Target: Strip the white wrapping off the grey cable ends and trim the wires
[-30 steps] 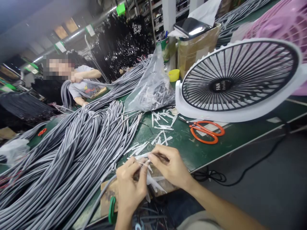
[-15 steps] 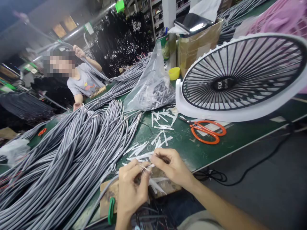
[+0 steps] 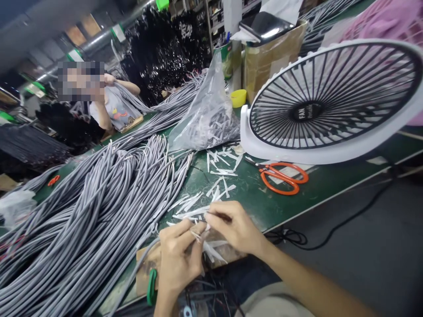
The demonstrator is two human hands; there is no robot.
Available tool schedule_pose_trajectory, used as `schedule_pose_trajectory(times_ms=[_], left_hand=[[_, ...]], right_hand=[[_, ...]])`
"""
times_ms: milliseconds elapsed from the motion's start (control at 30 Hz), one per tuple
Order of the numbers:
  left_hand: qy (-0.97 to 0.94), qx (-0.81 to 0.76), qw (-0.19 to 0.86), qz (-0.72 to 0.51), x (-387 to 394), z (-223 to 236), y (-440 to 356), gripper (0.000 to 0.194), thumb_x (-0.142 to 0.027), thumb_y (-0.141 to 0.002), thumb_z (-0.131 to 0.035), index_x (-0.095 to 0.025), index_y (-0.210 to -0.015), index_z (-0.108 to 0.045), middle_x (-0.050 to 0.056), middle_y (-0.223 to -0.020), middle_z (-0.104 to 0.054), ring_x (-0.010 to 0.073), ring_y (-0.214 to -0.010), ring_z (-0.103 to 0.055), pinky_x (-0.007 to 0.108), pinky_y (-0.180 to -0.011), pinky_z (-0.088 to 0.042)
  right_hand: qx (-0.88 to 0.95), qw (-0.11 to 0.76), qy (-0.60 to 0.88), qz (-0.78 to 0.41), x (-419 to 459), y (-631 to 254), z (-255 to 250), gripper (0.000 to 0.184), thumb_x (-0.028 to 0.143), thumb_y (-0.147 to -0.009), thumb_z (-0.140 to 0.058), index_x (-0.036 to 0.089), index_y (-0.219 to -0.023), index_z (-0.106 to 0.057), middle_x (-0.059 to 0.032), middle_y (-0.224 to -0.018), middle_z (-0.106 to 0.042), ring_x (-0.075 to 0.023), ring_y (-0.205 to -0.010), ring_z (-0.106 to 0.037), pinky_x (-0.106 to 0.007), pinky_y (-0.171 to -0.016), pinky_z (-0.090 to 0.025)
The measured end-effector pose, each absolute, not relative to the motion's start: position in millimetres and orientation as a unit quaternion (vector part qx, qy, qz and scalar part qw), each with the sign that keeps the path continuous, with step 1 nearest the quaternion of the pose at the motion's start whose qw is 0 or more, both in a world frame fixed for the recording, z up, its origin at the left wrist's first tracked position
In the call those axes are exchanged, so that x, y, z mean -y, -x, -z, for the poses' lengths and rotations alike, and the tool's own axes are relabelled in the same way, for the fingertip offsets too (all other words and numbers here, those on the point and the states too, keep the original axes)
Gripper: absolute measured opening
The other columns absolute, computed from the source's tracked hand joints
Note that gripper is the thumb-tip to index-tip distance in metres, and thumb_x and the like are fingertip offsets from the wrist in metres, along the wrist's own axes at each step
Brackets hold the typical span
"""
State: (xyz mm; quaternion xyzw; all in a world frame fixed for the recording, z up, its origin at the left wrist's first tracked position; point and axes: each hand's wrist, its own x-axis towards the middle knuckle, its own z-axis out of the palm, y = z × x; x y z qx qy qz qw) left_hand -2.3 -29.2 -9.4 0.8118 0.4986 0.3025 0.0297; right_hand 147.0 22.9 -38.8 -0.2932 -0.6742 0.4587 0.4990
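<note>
My left hand (image 3: 178, 257) is closed, pinching the end of a grey cable (image 3: 142, 259) that runs off to the lower left. My right hand (image 3: 233, 226) is closed too, its fingertips meeting the left hand's at the cable end, among thin white strips (image 3: 211, 251). Both hands hover over a worn wooden block (image 3: 145, 268) at the front edge of the green bench (image 3: 297, 198). More white strips (image 3: 218, 169) lie scattered just beyond my hands.
A big heap of grey cables (image 3: 82, 211) fills the bench's left. Orange scissors (image 3: 280, 176), a white fan (image 3: 330, 105), a clear bag of strips (image 3: 208, 114) and a taped cardboard box (image 3: 271, 53) stand on the right. Another person (image 3: 109, 105) handles cables at the far left.
My hands stay together at the cable end, with only small finger shifts. The person across the bench raised an arm with cables, then brought it close to the head.
</note>
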Motion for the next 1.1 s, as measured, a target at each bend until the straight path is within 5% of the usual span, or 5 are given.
schedule_pose_trajectory(times_ms=[167, 367, 600, 733, 1100], left_hand=[[-0.758, -0.518, 0.014, -0.397, 29, 7, 0, 0.016, -0.017, -0.084, -0.055, -0.015, -0.079, -0.071, 0.0, -0.055, -0.056, 0.0106, -0.048, -0.053, 0.02, -0.047, -0.04], [-0.725, -0.537, 0.02, -0.431, 30, 3, -5, 0.014, -0.016, -0.082, -0.058, -0.015, -0.076, -0.07, 0.0, -0.058, -0.062, 0.0106, -0.049, -0.057, 0.019, -0.05, -0.045], [-0.705, -0.554, 0.065, -0.438, 32, 6, -1, 0.019, -0.017, -0.082, -0.057, -0.015, -0.067, -0.068, 0.0, -0.055, -0.061, 0.0104, -0.048, -0.056, 0.018, -0.049, -0.044], [-0.707, -0.543, 0.069, -0.447, 33, 8, 1, 0.016, -0.017, -0.082, -0.057, -0.015, -0.071, -0.068, 0.0, -0.056, -0.061, 0.0103, -0.049, -0.056, 0.019, -0.05, -0.043], [-0.709, -0.559, 0.089, -0.421, 33, 13, 4, 0.017, -0.021, -0.083, -0.057, -0.015, -0.075, -0.071, 0.002, -0.062, -0.066, 0.013, -0.054, -0.059, 0.022, -0.056, -0.044]], right_hand=[[0.604, 0.472, 0.271, -0.581, -19, -137, 36, 0.043, 0.043, -0.091, -0.041, 0.02, -0.055, -0.034, 0.0063, -0.048, -0.031, -0.0072, -0.043, -0.028, -0.021, -0.041, -0.025], [0.671, 0.594, 0.291, -0.335, -4, -132, 37, 0.027, 0.018, -0.09, -0.042, 0.019, -0.063, -0.044, 0.0037, -0.055, -0.041, -0.0093, -0.049, -0.039, -0.021, -0.047, -0.031], [0.712, 0.593, 0.271, -0.259, 3, -129, 37, 0.021, 0.011, -0.085, -0.044, 0.018, -0.066, -0.05, 0.0027, -0.058, -0.047, -0.0089, -0.05, -0.043, -0.021, -0.049, -0.033], [0.654, 0.621, 0.311, -0.298, 3, -128, 36, 0.026, 0.014, -0.083, -0.049, 0.018, -0.057, -0.047, 0.0043, -0.052, -0.043, -0.0073, -0.045, -0.04, -0.019, -0.044, -0.032], [0.624, 0.589, 0.318, -0.403, 1, -133, 38, 0.019, 0.021, -0.085, -0.05, 0.013, -0.077, -0.065, -0.0028, -0.065, -0.062, -0.0089, -0.049, -0.053, -0.017, -0.044, -0.04]])
